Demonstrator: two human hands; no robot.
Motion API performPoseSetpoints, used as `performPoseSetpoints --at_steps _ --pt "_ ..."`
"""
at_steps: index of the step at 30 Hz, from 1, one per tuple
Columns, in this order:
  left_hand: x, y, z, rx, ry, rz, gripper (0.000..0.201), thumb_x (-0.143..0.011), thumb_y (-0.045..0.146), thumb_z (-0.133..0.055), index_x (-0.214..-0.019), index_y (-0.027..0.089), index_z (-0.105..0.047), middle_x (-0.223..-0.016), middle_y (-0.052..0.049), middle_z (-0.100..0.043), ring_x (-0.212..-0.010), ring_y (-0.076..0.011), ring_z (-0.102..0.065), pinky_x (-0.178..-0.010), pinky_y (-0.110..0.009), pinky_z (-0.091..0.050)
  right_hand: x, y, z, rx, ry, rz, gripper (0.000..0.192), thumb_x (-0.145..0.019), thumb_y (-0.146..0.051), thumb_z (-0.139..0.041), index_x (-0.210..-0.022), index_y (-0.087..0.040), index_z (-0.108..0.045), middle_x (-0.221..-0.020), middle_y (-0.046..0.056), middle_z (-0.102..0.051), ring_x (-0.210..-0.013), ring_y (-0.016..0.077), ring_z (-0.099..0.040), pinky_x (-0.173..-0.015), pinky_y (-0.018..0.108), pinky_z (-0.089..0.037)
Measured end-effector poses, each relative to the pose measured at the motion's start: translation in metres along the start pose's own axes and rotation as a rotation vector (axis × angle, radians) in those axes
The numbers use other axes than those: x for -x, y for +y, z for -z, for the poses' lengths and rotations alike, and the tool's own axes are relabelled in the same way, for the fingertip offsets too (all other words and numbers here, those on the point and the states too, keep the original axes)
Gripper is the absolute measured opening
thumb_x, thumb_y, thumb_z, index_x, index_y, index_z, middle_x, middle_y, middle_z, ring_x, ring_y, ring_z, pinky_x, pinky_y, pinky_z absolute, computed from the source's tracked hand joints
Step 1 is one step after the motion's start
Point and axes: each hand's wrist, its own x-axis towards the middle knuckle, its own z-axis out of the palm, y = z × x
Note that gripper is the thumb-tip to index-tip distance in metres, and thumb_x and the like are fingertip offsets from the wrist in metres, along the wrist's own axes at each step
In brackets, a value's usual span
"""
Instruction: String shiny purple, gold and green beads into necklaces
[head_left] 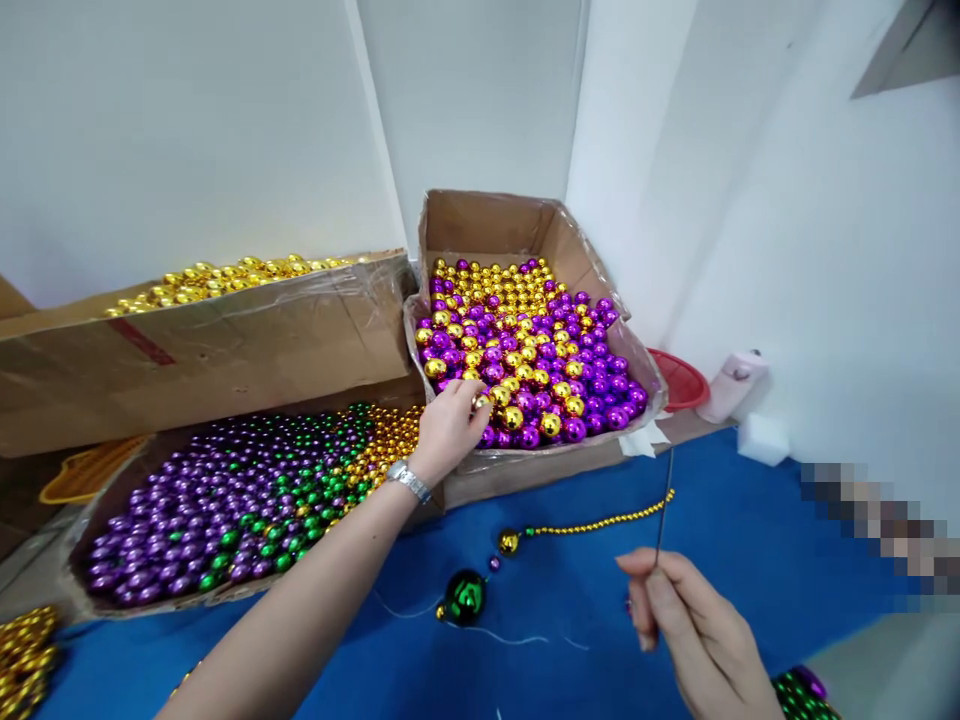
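Three cardboard boxes of beads stand at the back of the table: a tall box at left, a low tray before it, an open box to their right. A bead string lies before the open box. A bottle stands far right.

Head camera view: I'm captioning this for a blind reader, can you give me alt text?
A person's left hand picks a gold ball from a cardboard box of gold and purple balls, while the right hand pinches a thin needle trailing a bead strand with a large green ball on a blue table.
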Motion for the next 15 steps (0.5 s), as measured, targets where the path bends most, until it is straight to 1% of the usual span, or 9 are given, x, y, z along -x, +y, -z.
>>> performPoseSetpoints --at_steps 2,3,4,6,7,8,10,12,15 --pt "0.004 0.002 0.005 0.159 0.020 0.072 0.029 -0.089 0.032 -0.045 -0.112 0.018 -0.055 -0.096 -0.007 -0.063 -0.080 -0.0182 -0.062 -0.069 -0.030 -0.050 0.000 0.000 0.002 -0.016 0.012 -0.008 0.030 -0.094 -0.046 -0.039 -0.101 -0.023 -0.058 -0.065 -0.002 -0.050 -0.057 0.0127 -0.051 -0.060 0.026 -0.046" --pt "0.007 0.004 0.009 0.331 0.012 0.138 0.031 -0.091 0.034 -0.042 -0.115 0.018 -0.053 -0.095 -0.007 -0.063 -0.078 -0.0173 -0.063 -0.065 -0.028 -0.051 -0.001 0.001 0.003 -0.019 0.014 -0.013 0.030 -0.095 -0.045 -0.039 -0.101 -0.023 -0.058 -0.065 -0.002 -0.050 -0.057 0.0126 -0.051 -0.061 0.026 -0.046" --pt "0.011 0.006 0.012 0.558 -0.011 0.220 0.032 -0.091 0.034 -0.042 -0.117 0.017 -0.052 -0.093 -0.007 -0.063 -0.077 -0.0166 -0.064 -0.062 -0.026 -0.052 -0.001 0.002 0.004 -0.018 0.014 -0.017 0.030 -0.095 -0.045 -0.038 -0.101 -0.023 -0.058 -0.066 -0.002 -0.050 -0.057 0.0126 -0.051 -0.060 0.025 -0.046" --pt "0.022 0.010 0.018 1.062 -0.080 0.406 0.030 -0.089 0.032 -0.049 -0.114 0.017 -0.055 -0.088 -0.005 -0.064 -0.076 -0.0167 -0.066 -0.061 -0.024 -0.053 -0.002 0.008 0.006 -0.008 -0.002 0.006 0.028 -0.095 -0.043 -0.039 -0.103 -0.023 -0.057 -0.067 -0.001 -0.051 -0.057 0.0126 -0.051 -0.056 0.024 -0.046" --pt "0.027 0.012 0.020 1.262 -0.107 0.490 0.028 -0.086 0.030 -0.054 -0.111 0.017 -0.057 -0.085 -0.005 -0.065 -0.076 -0.0173 -0.067 -0.061 -0.024 -0.053 -0.002 0.011 0.007 0.000 -0.016 0.032 0.027 -0.095 -0.042 -0.039 -0.104 -0.023 -0.056 -0.067 -0.001 -0.052 -0.057 0.0126 -0.052 -0.054 0.024 -0.046" --pt "0.032 0.013 0.021 1.388 -0.121 0.556 0.025 -0.084 0.026 -0.057 -0.108 0.017 -0.059 -0.083 -0.004 -0.065 -0.075 -0.0179 -0.068 -0.060 -0.023 -0.054 -0.002 0.014 0.007 0.009 -0.032 0.062 0.026 -0.095 -0.041 -0.039 -0.106 -0.024 -0.056 -0.067 -0.001 -0.052 -0.057 0.0126 -0.052 -0.053 0.023 -0.046" --pt "0.042 0.015 0.021 1.514 -0.117 0.663 0.021 -0.083 0.022 -0.059 -0.103 0.016 -0.061 -0.085 -0.005 -0.067 -0.076 -0.0190 -0.069 -0.059 -0.022 -0.055 -0.004 0.019 0.009 0.023 -0.055 0.116 0.024 -0.096 -0.038 -0.040 -0.109 -0.024 -0.054 -0.067 -0.001 -0.053 -0.056 0.0123 -0.053 -0.053 0.023 -0.046" --pt "0.050 0.017 0.019 1.560 -0.125 0.738 0.018 -0.084 0.021 -0.057 -0.100 0.015 -0.062 -0.089 -0.007 -0.069 -0.078 -0.0195 -0.069 -0.060 -0.022 -0.055 -0.006 0.020 0.010 0.031 -0.056 0.131 0.023 -0.096 -0.036 -0.040 -0.110 -0.024 -0.053 -0.067 -0.001 -0.053 -0.057 0.0119 -0.053 -0.054 0.022 -0.046" --pt "0.067 0.027 0.016 1.559 -0.228 0.778 0.018 -0.087 0.023 -0.054 -0.100 0.014 -0.062 -0.095 -0.009 -0.068 -0.078 -0.0189 -0.068 -0.062 -0.022 -0.056 -0.014 0.015 0.013 0.044 -0.046 0.100 0.023 -0.097 -0.036 -0.039 -0.105 -0.022 -0.055 -0.067 -0.002 -0.052 -0.058 0.0113 -0.053 -0.054 0.022 -0.044"
